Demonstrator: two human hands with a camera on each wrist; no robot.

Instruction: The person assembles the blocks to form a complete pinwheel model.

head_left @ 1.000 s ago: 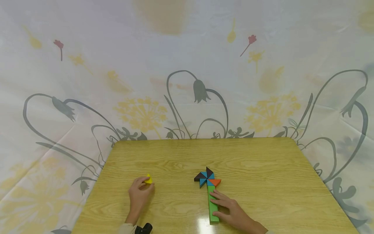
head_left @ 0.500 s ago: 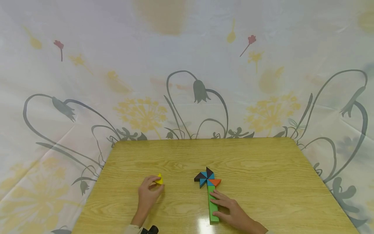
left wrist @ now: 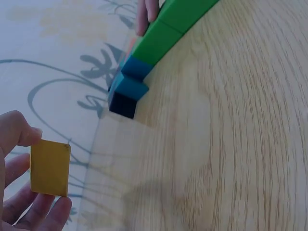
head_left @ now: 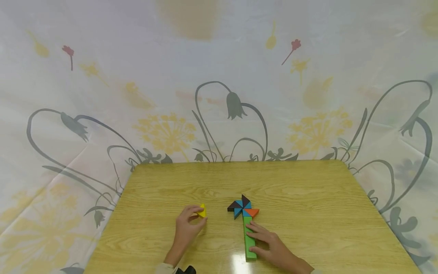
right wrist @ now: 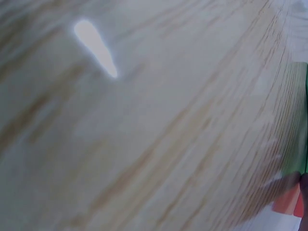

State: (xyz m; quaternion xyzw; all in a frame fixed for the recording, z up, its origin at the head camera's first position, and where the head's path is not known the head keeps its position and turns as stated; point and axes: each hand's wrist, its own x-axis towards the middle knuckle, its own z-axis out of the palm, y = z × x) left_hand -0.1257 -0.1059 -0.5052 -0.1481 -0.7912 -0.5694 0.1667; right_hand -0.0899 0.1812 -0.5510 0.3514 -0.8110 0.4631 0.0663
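My left hand (head_left: 187,226) pinches a small yellow triangular block (head_left: 203,211) between thumb and fingers, left of the block pattern. In the left wrist view the block's rectangular yellow face (left wrist: 50,168) shows, thumb above and fingertips below. On the table, blue, dark and orange triangular blocks form a pinwheel, with a dark block (head_left: 234,206) at left and an orange block (head_left: 252,212) at right. Below it runs a straight stem of green blocks (head_left: 249,242). My right hand (head_left: 272,246) rests its fingers and thumb on the stem from the right, covering part of it.
The wood-grain table (head_left: 308,198) reaches back to a flower-printed cloth backdrop (head_left: 219,137), which also stands at both sides. A bright light reflection lies on the tabletop near the stem's lower end. A black strap device (head_left: 186,270) sits at the left wrist.
My left hand has moved right with the yellow block, nearer to the pinwheel. The right hand and the blocks on the table stay where they were.
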